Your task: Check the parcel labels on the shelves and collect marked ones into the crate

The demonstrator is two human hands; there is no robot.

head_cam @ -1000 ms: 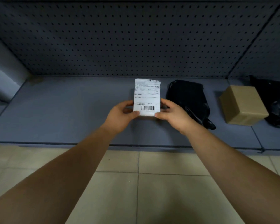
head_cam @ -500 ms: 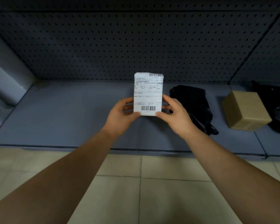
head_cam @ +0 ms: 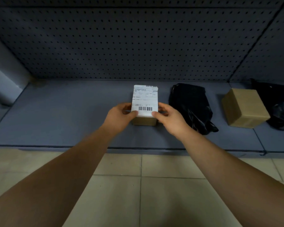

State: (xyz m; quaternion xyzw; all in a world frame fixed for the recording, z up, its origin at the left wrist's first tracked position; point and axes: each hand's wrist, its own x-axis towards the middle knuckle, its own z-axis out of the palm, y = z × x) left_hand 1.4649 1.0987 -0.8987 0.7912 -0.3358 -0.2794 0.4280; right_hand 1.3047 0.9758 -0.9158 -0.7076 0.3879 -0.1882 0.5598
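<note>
**Labelled box back down on the shelf**

Left hand (head_cam: 120,116) and right hand (head_cam: 170,119) grip the box (head_cam: 145,102), lowered from its raised reading tilt onto the shelf (head_cam: 64,115). Probably unmarked; the bag (head_cam: 189,104) seems next.

The parcel (head_cam: 145,102) in my hands now lies lower and flatter than a second ago: I no longer hold it upright with its label (head_cam: 145,99) facing me. Its brown near side shows under the white label, down at the shelf (head_cam: 64,115). My left hand (head_cam: 120,116) and right hand (head_cam: 168,119) have dropped with it, each gripping a near corner.
</note>
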